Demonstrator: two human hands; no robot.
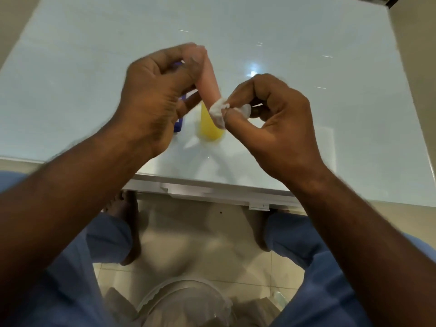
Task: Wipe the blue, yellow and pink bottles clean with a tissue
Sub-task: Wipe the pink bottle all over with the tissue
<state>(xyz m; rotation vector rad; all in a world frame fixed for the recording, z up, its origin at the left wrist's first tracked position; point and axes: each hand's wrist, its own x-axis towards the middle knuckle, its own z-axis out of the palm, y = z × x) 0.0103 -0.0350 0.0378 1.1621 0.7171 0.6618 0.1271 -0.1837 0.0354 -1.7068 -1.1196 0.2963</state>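
My left hand (151,95) grips the far end of the pink bottle (208,76), held tilted in the air above the table. A crumpled white tissue (218,112) is pinched in my right hand (273,119) and pressed against the bottle's near end. Below them the yellow bottle (210,127) stands upright on the table. The blue bottle (178,125) stands just left of it, mostly hidden behind my left hand.
The pale glass table (306,55) spreads wide behind the bottles; its near edge (212,192) runs just in front of my knees. Under the edge are a tiled floor, my blue trousers and bare feet. A clear plastic bin (186,300) sits between my legs.
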